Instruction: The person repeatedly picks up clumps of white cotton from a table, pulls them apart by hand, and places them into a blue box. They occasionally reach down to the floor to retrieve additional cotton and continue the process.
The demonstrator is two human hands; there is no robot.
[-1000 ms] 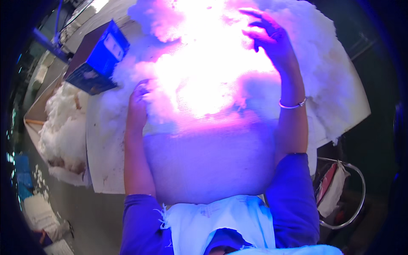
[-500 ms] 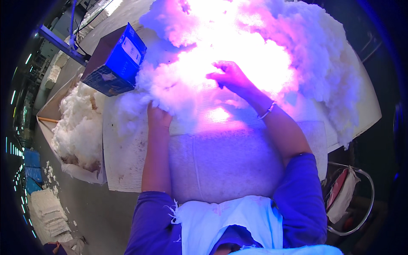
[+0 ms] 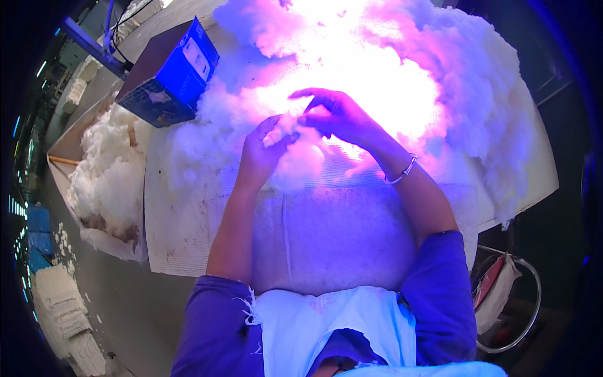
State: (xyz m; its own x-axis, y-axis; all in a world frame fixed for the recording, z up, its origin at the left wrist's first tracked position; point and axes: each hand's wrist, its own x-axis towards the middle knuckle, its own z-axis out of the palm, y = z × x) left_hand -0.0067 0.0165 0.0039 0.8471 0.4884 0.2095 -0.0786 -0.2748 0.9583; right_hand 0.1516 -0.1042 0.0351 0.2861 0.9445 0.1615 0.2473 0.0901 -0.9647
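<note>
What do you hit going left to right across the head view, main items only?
Orange stick → blue box → left hand → right hand → silver bangle → curved metal tube

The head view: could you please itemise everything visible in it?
Table: one, whitish, centre
Fluff heap: one, white, pink-violet lit, table top
Tuft: one, white, near centre
Box: one, blue and brown, table's far left
Fluff container: one, pale, left of table
Slabs: several, white, lower left
Items: count unclear, blue, left edge
Metal hoop: one, silvery, lower right
Cloth: count unclear, red and pale, beside hoop
Apron: one, white, lower middle
Sleeves: two, purple-blue, beside apron
Bracelet: one, silvery, right wrist
Left hand: one, pink-lit, at tuft
Right hand: one, violet-lit, right of tuft
</note>
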